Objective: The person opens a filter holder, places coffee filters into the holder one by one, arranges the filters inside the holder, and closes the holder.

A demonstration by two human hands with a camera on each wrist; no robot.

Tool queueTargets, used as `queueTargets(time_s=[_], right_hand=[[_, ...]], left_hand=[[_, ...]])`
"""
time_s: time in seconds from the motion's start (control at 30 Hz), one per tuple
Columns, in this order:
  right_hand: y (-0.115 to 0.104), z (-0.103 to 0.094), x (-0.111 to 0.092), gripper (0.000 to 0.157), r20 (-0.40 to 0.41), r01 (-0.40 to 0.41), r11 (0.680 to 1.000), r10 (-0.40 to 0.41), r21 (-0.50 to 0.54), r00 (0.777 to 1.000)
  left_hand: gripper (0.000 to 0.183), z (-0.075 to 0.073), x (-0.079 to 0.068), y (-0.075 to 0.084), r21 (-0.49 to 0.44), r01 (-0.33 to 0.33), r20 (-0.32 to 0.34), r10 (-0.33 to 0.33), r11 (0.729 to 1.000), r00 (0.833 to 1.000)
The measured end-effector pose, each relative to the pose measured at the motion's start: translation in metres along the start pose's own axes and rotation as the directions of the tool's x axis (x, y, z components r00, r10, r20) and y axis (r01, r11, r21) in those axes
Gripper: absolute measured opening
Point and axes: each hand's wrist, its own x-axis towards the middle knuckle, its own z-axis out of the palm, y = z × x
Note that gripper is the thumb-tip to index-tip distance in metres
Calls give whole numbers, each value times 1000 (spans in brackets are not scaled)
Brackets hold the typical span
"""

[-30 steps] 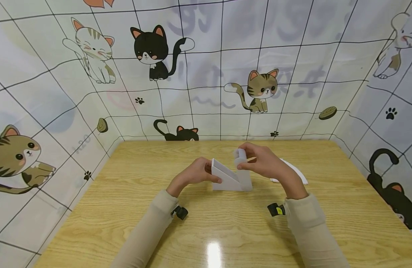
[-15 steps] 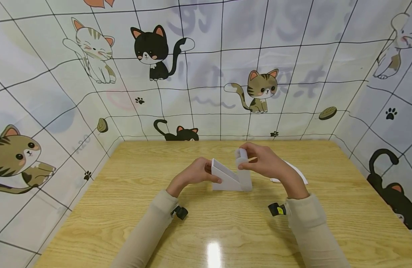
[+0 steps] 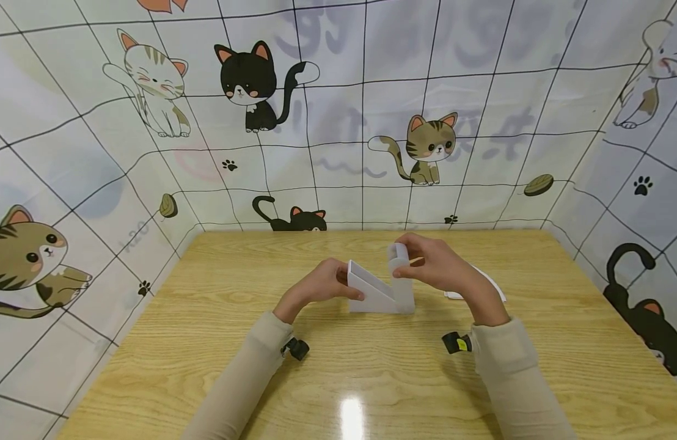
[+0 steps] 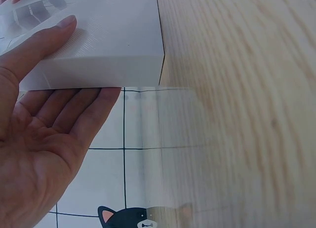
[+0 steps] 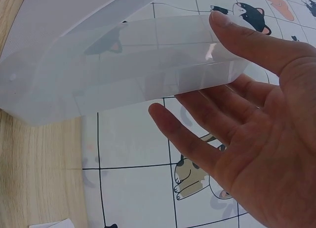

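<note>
A white wedge-shaped box (image 3: pixel 371 297) with a sloping top edge stands on the table. My left hand (image 3: pixel 327 282) grips its left end, the thumb on the near face and the fingers behind, as the left wrist view shows. Joined or set against the box's right end, a frosted see-through plastic piece (image 3: pixel 402 293) rises nearly upright; how the two connect cannot be made out. My right hand (image 3: pixel 434 266) holds the plastic piece near its top, with the thumb (image 5: pixel 227 28) on one side and fingers on the other. The right index finger stands a little apart from it.
A white curved flat piece (image 3: pixel 488 282) lies on the wooden table (image 3: pixel 261 391), partly hidden behind the right forearm. Cloth with cat drawings (image 3: pixel 338 122) hangs at the back and both sides. Each wrist carries a small black camera (image 3: pixel 297 349).
My right hand and the plastic piece's top have shifted very slightly to the right, away from the white box. The left hand and the box stay where they were.
</note>
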Motion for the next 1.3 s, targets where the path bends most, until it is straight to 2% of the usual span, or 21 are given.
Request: queueTargets(time_s=[1.3], right_hand=[[1, -9, -6, 41, 6, -9, 1000, 9, 16, 1000]], left_hand=[[31, 0, 0, 0, -8, 23, -4, -23, 1000, 1000]])
